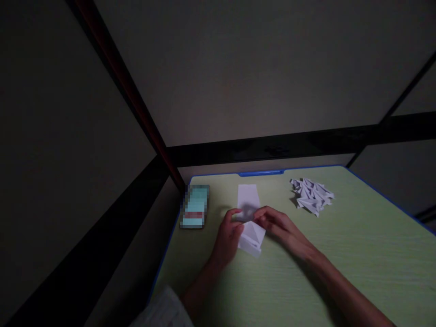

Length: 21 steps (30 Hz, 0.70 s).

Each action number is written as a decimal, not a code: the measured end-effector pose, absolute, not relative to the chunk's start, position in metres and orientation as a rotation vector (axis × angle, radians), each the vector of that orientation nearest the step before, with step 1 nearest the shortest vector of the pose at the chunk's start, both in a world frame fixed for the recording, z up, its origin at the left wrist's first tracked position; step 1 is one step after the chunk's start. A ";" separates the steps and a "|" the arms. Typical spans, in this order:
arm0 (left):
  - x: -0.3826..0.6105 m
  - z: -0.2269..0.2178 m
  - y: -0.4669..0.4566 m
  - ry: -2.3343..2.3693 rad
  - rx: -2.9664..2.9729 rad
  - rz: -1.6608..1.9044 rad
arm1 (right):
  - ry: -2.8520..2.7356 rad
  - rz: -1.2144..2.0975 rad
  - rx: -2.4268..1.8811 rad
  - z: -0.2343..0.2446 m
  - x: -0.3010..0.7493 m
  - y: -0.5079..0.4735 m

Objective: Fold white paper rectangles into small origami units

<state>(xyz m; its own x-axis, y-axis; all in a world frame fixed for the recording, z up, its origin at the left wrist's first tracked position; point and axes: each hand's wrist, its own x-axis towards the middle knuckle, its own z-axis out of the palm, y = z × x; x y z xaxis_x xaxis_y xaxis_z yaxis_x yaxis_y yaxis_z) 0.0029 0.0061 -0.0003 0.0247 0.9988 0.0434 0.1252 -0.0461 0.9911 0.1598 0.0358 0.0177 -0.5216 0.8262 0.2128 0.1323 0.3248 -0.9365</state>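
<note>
A partly folded piece of white paper (252, 234) is between my hands, over the table's middle. Its top comes to a point with slanted folds, and a flat flap hangs at its lower edge. My left hand (229, 234) grips its left side, thumb on top. At the upper right edge, the fingers of my right hand (274, 221) are bent together and pinch the paper near its tip. Just beyond lies a flat white paper strip (248, 197), its near end shaded by my hands.
The light green table (340, 254) has a blue rim and a blue handle (261, 173) at the far edge. A phone (195, 205) with a blurred screen lies at the left edge. Several folded white paper pieces (312, 195) are heaped at the far right. A wall stands behind.
</note>
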 end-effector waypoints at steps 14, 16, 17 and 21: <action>-0.002 -0.005 0.013 1.409 1.544 0.929 | -1.807 1.110 -1.115 0.003 0.149 0.038; -0.001 -0.005 0.013 1.349 1.545 0.906 | -1.712 1.212 -1.076 0.004 0.148 0.039; 0.000 -0.005 0.012 1.314 1.538 0.887 | -1.684 1.242 -1.054 0.004 0.148 0.040; -0.001 -0.004 0.013 1.269 1.468 0.931 | -1.533 1.353 -0.983 0.010 0.152 0.041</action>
<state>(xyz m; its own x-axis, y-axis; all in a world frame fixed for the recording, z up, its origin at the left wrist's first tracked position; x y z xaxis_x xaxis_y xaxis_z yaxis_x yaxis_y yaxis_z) -0.0005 0.0130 -0.0042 0.1714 0.9846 -0.0359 0.2616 -0.0103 0.9651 0.1518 0.0411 0.0096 -0.3346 0.9378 0.0929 0.0244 0.1072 -0.9939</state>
